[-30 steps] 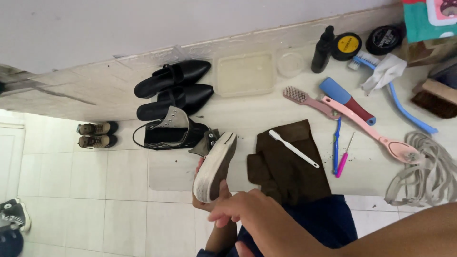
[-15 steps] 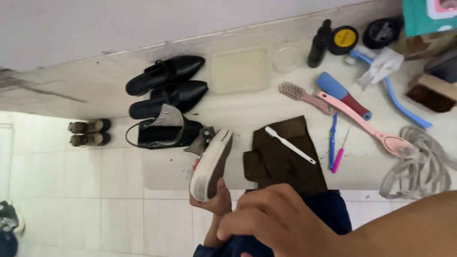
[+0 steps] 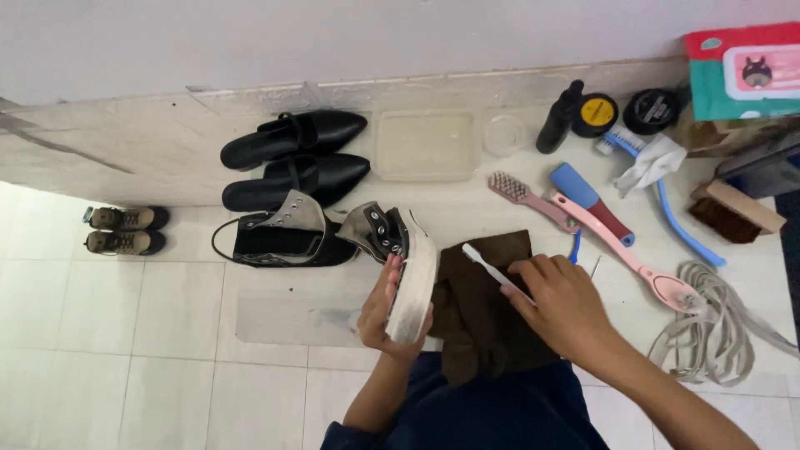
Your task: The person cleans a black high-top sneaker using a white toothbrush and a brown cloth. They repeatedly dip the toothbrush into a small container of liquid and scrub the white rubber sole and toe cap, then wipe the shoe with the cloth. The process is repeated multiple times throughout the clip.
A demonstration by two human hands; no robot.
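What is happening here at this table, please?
A person holds a black high-top sneaker in the left hand, its dirty white sole turned up. The right hand rests on a white toothbrush that lies on a brown cloth. Another black sneaker, black flat shoes, several brushes, polish tins and a bundle of laces lie around on the work surface.

Two black pointed flats (image 3: 292, 157) lie by the wall, two black high-top sneakers (image 3: 333, 237) sit nearer, one of them held, and two small brown boots (image 3: 123, 230) stand on the floor. There are two round polish tins (image 3: 621, 112), one dark bottle (image 3: 559, 117), one white toothbrush (image 3: 487, 265), one brown cloth (image 3: 483, 312) and one clear tray (image 3: 425, 145).
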